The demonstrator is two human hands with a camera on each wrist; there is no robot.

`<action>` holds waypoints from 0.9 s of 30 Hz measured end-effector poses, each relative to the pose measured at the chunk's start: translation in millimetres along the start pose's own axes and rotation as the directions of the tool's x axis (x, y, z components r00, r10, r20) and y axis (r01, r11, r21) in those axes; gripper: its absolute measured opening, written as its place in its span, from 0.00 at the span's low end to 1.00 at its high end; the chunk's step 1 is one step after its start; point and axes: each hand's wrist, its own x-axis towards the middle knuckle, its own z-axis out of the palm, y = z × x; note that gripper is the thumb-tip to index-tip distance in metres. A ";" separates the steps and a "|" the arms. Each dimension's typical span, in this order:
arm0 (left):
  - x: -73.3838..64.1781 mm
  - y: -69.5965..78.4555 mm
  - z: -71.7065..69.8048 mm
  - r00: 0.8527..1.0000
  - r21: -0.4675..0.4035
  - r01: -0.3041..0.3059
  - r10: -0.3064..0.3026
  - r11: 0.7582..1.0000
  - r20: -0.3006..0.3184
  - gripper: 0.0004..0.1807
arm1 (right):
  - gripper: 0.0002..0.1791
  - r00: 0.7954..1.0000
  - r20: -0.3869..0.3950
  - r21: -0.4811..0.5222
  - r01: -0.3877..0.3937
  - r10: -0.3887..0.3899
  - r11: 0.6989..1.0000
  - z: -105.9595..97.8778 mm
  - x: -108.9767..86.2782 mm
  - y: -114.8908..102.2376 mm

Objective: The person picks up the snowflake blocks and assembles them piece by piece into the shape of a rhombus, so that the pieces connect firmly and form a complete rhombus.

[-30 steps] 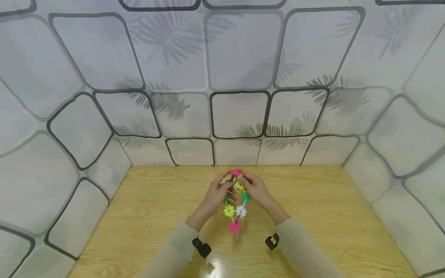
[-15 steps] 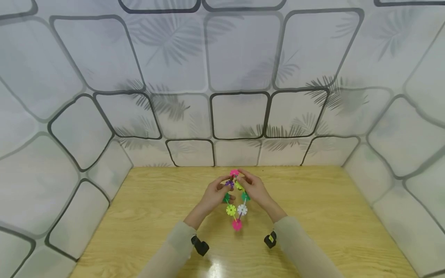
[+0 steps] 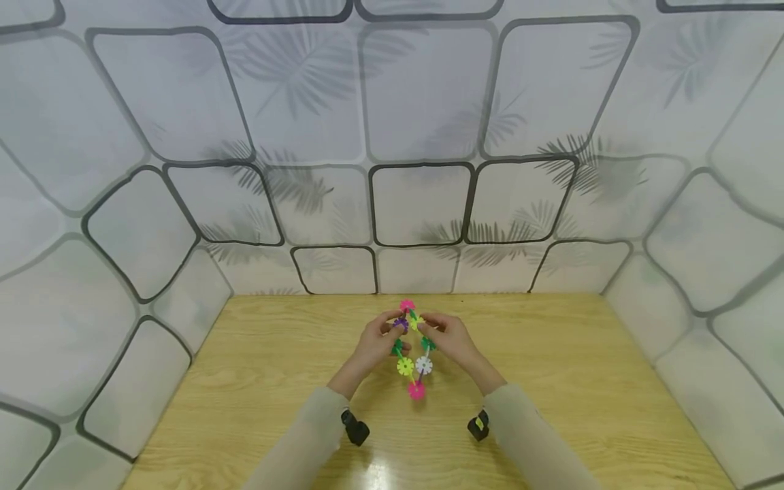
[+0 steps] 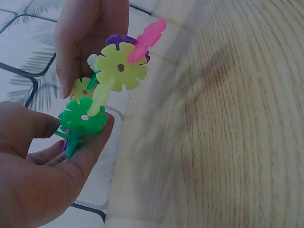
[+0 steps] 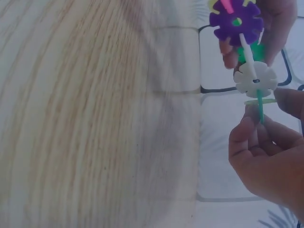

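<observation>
A loop of interlocking plastic snowflake discs hangs between both hands above the table. My left hand (image 3: 370, 346) pinches the loop's upper left side, around the purple disc (image 3: 401, 324), with a green disc (image 4: 83, 116) by its fingers. Opposite it, my right hand (image 3: 454, 341) pinches the upper right side at a yellow disc (image 3: 416, 322). At the top, a pink disc (image 3: 407, 305) stands between the hands. Below hang a yellow-green disc (image 3: 405, 366), a white disc (image 3: 424, 365) and another pink disc (image 3: 416, 390). Fingers partly hide some joints.
The wooden table (image 3: 275, 381) spreads around the hands. A patterned cloth wall (image 3: 422, 204) stands behind it and at both sides. Black wrist cameras, one on the left sleeve (image 3: 355, 427) and one on the right (image 3: 478, 425), hang over the table.
The right fingertips have come down from the top pink disc to the yellow one. That pink disc has shifted slightly left, and the loop's lower end has risen a little.
</observation>
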 end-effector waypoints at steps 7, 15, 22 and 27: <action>8.3 -8.9 -0.3 0.998 0.138 0.017 -0.009 0.990 -0.062 0.26 | 0.23 0.998 -0.014 0.018 -0.060 0.061 0.998 4.2 4.5 9.9; 13.5 -14.3 6.1 0.985 0.263 0.044 0.002 0.964 -0.174 0.26 | 0.21 0.996 -0.061 -0.034 -0.066 0.064 0.997 10.9 11.1 23.5; 18.7 -24.2 10.1 0.979 0.266 0.084 -0.029 0.960 -0.202 0.26 | 0.21 0.994 -0.059 -0.075 -0.096 0.092 0.993 14.6 13.5 33.0; 22.0 -30.8 9.6 0.980 0.283 0.085 -0.029 0.955 -0.198 0.26 | 0.22 0.994 -0.058 -0.082 -0.097 0.092 0.992 17.2 14.7 40.4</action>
